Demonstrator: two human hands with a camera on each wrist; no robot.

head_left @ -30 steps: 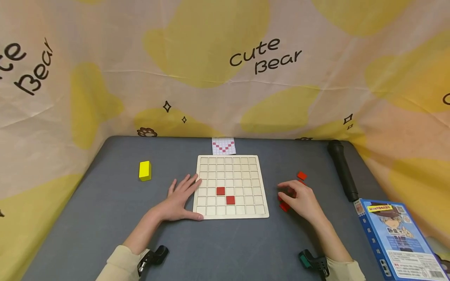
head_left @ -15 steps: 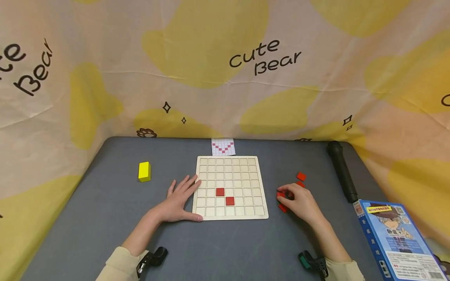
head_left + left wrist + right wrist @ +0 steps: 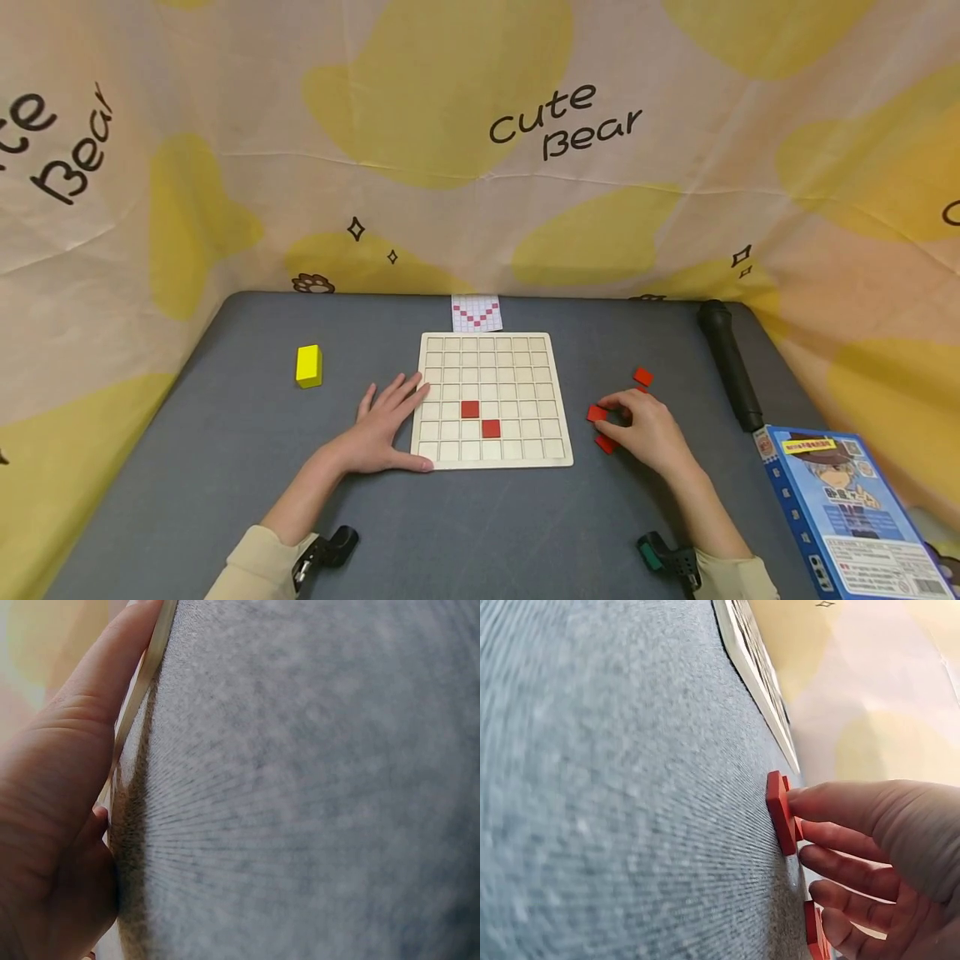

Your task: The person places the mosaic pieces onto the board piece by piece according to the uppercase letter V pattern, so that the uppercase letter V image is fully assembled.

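Note:
The left hand (image 3: 378,429) lies spread against the left edge of a square wooden grid board (image 3: 517,461), its fingertips and thumb touching the rim. Two red tiles, an upper one (image 3: 470,409) and a lower one (image 3: 491,428), sit in separate cells of the board. To the right of the board, the right hand (image 3: 647,429) pinches a square red tile (image 3: 597,413) between thumb and index finger. Another red tile (image 3: 605,444) lies just below the thumb. More red tiles (image 3: 642,377) lie beyond the knuckles, partly hidden by the hand.
A small card (image 3: 477,314) with a pink V pattern lies behind the board. On the left stands a yellow block (image 3: 308,367). A black microphone (image 3: 729,362) and a blue box (image 3: 855,508) line the right side of the grey table (image 3: 480,533). Patterned cloth (image 3: 420,150) hangs behind.
The right hand's thumb and index finger have closed in on a red tile, which now sits slightly farther left. The left hand and the board have not moved.

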